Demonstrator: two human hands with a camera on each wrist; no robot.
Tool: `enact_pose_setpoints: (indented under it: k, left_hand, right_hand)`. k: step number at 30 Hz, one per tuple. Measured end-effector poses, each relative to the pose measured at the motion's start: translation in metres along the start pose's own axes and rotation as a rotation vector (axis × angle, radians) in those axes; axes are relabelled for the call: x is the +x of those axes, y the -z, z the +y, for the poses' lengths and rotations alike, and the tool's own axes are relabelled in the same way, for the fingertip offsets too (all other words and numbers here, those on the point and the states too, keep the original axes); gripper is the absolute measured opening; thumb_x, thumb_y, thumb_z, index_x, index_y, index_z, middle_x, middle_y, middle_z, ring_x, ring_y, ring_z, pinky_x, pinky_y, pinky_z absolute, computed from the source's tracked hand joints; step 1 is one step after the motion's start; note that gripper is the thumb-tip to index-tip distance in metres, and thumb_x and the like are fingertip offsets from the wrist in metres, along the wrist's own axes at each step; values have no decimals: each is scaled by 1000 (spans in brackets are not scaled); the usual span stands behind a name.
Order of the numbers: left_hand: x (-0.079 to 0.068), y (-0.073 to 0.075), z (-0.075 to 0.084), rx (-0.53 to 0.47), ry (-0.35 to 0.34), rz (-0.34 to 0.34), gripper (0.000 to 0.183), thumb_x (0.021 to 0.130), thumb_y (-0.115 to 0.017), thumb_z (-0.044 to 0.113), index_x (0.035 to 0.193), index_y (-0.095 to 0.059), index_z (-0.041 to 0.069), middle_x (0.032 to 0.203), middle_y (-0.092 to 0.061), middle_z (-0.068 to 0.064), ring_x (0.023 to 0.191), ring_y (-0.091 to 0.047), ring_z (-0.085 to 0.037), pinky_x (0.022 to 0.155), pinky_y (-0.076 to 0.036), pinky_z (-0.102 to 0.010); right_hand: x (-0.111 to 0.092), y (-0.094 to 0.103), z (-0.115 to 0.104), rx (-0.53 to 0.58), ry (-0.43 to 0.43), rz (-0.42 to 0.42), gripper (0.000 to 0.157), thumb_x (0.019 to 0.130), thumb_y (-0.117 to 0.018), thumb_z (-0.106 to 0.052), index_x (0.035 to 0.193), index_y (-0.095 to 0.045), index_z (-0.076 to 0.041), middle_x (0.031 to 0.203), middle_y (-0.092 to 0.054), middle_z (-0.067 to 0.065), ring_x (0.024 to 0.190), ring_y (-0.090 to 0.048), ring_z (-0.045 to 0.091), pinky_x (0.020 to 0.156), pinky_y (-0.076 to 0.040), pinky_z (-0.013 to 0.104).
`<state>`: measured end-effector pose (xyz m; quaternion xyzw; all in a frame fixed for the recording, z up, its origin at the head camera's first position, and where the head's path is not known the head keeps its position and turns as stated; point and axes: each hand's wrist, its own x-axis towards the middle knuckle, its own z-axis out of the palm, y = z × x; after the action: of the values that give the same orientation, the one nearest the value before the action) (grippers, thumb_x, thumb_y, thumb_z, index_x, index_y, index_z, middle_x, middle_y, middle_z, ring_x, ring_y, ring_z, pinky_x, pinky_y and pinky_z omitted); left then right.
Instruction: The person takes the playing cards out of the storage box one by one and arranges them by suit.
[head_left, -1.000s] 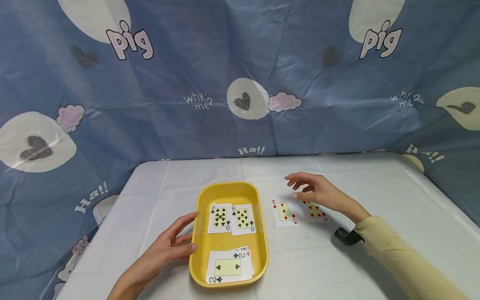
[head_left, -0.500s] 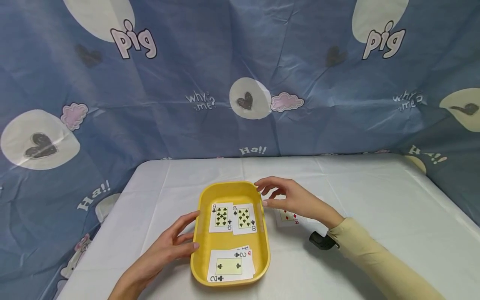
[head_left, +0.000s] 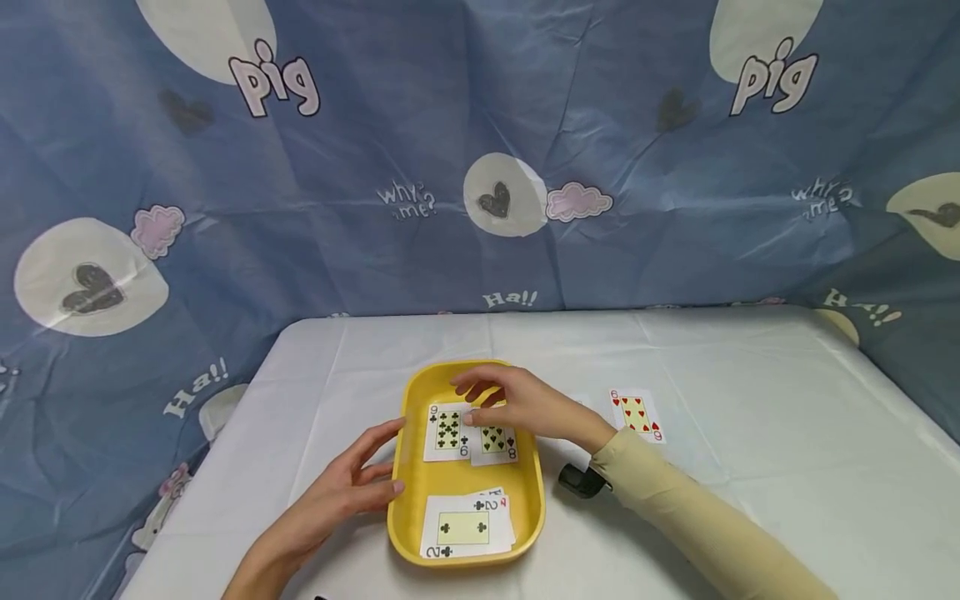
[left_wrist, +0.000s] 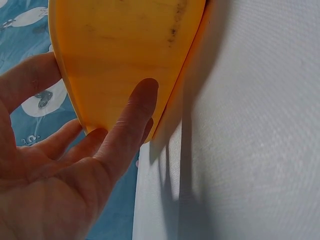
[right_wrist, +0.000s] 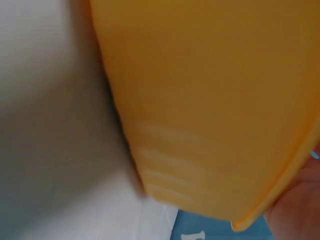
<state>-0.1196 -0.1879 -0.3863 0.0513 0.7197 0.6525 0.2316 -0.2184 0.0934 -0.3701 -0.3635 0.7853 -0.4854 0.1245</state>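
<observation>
A yellow tray (head_left: pixel 407 533) stands on the table, holding playing cards. Side by side in its middle lie the nine of clubs (head_left: pixel 442 450) and the eight of spades (head_left: pixel 495 454). Nearer the front, the two of clubs (head_left: pixel 453 546) tops a few overlapping cards. My left hand (head_left: pixel 348 483) rests its extended fingers against the tray's left side; in the left wrist view the thumb lies along the outer wall. Over the tray, my right hand (head_left: pixel 510 404) has loosely bent fingers, its thumb tip by the edge between nine and eight, partly covering the eight. Nothing shows gripped in it.
To the tray's right, the six of hearts (head_left: pixel 635 414) lies face up on the white table cover (head_left: pixel 750 400). A diamond card is mostly hidden behind my right wrist. A patterned blue cloth (head_left: pixel 375 125) hangs behind the table. A black wrist device (head_left: pixel 583 482) sits under my right sleeve.
My right hand has moved left from above the two red cards, across the tray's right rim, to over the nine and eight. The left hand stays at the tray's side.
</observation>
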Motion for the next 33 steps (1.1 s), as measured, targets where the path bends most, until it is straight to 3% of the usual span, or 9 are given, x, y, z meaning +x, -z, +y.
enact_pose_setpoints:
  k: [7,17,25,33]
  left_hand:
    - [-1,0,1,12,24,26,73,90,-71,18,152,-33,25,161,-17,-6,125,-52,-30,87,-53,-42]
    - [1,-1,2,3,25,33,73,90,-72,18,152,-33,25,161,-16,-7,126,-52,-30,87,-54,-43]
    - [0,0,4,2,2,15,74,90,-72,17,152,-33,25,161,-17,-6,128,-50,-30,87,-53,-42]
    - [0,0,2,4,8,20,74,89,-72,17,152,-34,25,160,-18,-5,128,-49,-30,88,-53,-41]
  right_hand:
    - [21,-8,0,-20,-17,-86,49,89,-74,-14,133,-56,-1,127,-60,14,114,-58,28,95,-49,42]
    - [42,-6,7,-76,-58,-207,49,90,-72,-7,136,-55,-4,131,-58,12,121,-56,26,96,-47,28]
    - [48,-8,10,-153,-104,-229,51,89,-72,-3,137,-54,-4,134,-57,12,125,-53,25,103,-43,34]
    - [49,-12,10,-237,-170,-288,57,87,-73,-3,140,-52,-8,134,-59,6,124,-54,17,104,-41,30]
